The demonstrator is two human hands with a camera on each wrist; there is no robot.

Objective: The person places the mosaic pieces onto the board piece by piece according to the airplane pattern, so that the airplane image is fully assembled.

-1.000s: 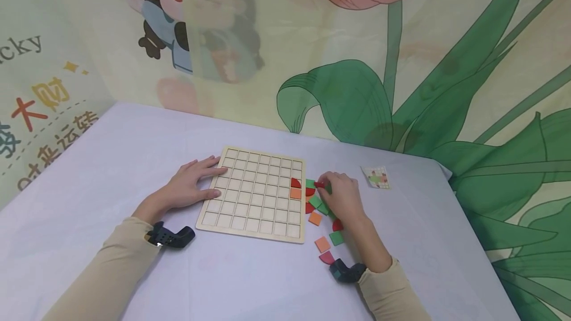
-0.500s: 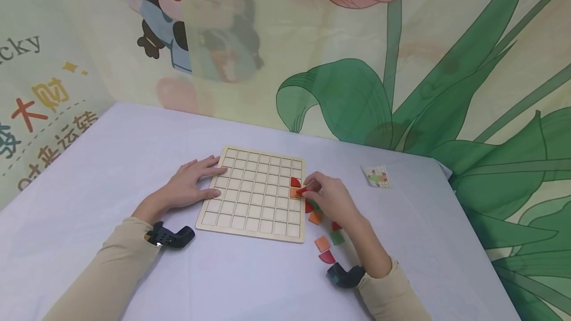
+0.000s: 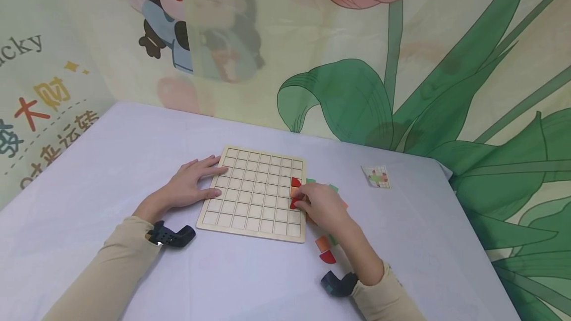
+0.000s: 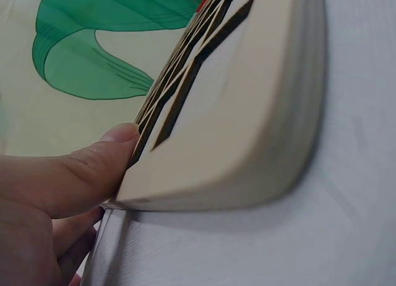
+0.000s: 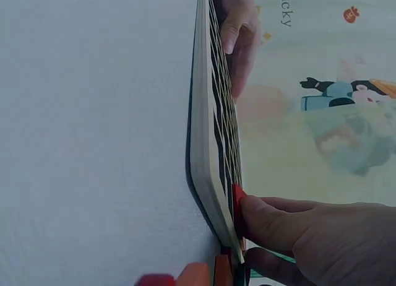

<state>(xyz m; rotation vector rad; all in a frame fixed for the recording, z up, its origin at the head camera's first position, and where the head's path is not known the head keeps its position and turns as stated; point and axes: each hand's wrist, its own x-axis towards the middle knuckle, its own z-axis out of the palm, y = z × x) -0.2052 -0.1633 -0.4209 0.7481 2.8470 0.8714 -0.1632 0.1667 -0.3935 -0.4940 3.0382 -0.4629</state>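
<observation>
Left hand (image 3: 192, 185) found at the board's 9 o'clock edge, fingers spread and gripping nothing, thumb and forefinger resting on the rim, apparently to steady it. Pale wooden grid board (image 3: 248, 196) lies flat on the white cloth-covered tabletop (image 3: 250, 281), most of its square cells unfilled. In the rightmost column, toward 3 o'clock, a glossy red quarter-round tile (image 3: 296, 182) occupies one cell, with a flat orange square tile (image 3: 293, 192) directly below it, partly covered by fingers. Just past 3 o'clock, the right hand (image 3: 322, 203) pinches a second red quarter-round piece (image 3: 292, 204) between thumb and fingers, over the cell below the orange square; whether it is seated cannot be told. Step in hand is judged to be the placing of this third piece in the column; the next move calls for squaring it to the cell, pressing it flush and releasing. Beyond the board at 4 o'clock lie a loose orange square (image 3: 322, 244) and a loose red quarter-round (image 3: 327, 257); green pieces (image 3: 333, 188) show partly behind the right hand. A small printed pattern card (image 3: 378, 176) lies farthest right, between 2 and 3 o'clock.
</observation>
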